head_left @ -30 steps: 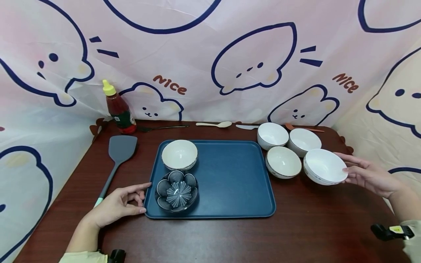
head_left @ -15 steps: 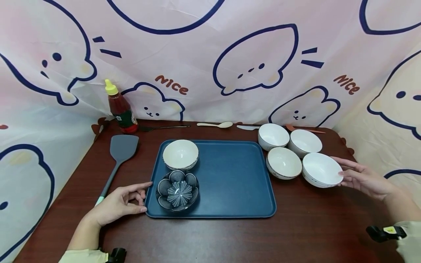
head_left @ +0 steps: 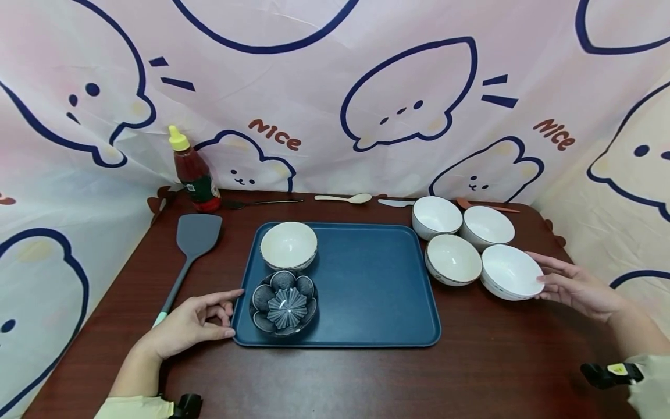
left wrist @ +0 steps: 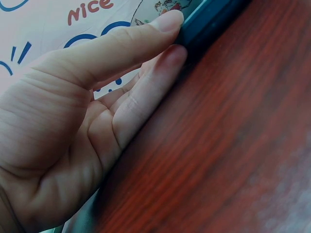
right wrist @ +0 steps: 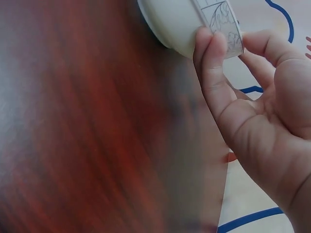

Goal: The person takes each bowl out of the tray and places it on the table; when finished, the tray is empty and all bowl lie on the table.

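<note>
At the right, my right hand (head_left: 581, 288) grips a white bowl (head_left: 510, 270) by its outer right side. In the right wrist view, fingertips (right wrist: 216, 46) lie against its wall, below a patterned band. This bowl sits low by the table, close against a cream bowl (head_left: 452, 259). My left hand (head_left: 193, 320) holds the left edge of a blue tray (head_left: 374, 285), index finger and thumb spread along the rim. In the left wrist view, its thumb and another fingertip meet the tray's edge (left wrist: 204, 24). On the tray's left stand another cream bowl (head_left: 289, 245) and a dark flower-shaped bowl (head_left: 284, 308).
Two more white bowls (head_left: 437, 215) (head_left: 488, 226) stand behind. A grey spatula (head_left: 198, 235) lies left of the tray, below a sauce bottle (head_left: 196, 174). A fork (head_left: 262, 202), spoon (head_left: 345, 199), knife (head_left: 395, 203) and brown utensil (head_left: 487, 205) line the back edge.
My right hand has brought the white bowl left and slightly nearer, up against the other bowls; over the last half second it barely moves. My left hand stays at the tray's edge.
</note>
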A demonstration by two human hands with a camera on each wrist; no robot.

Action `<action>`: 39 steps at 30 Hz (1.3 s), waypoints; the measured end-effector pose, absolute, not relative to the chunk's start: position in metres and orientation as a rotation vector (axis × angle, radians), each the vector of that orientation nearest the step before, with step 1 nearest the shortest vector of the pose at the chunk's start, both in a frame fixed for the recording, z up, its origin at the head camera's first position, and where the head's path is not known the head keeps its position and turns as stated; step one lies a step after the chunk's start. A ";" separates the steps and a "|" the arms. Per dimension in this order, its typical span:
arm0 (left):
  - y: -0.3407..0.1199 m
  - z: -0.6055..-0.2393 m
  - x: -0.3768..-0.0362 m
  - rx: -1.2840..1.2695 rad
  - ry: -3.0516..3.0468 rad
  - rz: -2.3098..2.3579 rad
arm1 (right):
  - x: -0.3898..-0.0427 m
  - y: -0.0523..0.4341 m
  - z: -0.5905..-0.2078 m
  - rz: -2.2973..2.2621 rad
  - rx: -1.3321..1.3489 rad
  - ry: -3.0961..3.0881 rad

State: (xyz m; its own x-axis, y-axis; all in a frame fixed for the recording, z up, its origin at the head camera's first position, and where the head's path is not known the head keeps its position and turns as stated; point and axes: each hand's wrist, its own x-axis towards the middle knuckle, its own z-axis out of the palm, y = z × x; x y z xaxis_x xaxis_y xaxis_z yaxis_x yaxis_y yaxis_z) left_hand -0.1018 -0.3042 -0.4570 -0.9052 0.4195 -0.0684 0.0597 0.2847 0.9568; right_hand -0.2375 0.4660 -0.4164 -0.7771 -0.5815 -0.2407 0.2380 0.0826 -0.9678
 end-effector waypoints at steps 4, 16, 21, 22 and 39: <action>-0.304 -0.457 -0.101 0.424 2.246 1.659 | -0.236 0.467 -0.423 -1.775 -0.351 1.770; -0.303 -0.456 -0.102 0.437 2.232 1.666 | -0.225 0.463 -0.409 -1.773 -0.259 2.082; -0.303 -0.455 -0.102 0.435 2.233 1.665 | -0.225 0.454 -0.399 -1.758 -0.250 2.175; -0.303 -0.455 -0.102 0.433 2.232 1.665 | -0.225 0.452 -0.397 -1.753 -0.260 2.186; -0.304 -0.455 -0.102 0.387 2.214 1.664 | -0.218 0.373 -0.367 -1.681 -0.447 2.238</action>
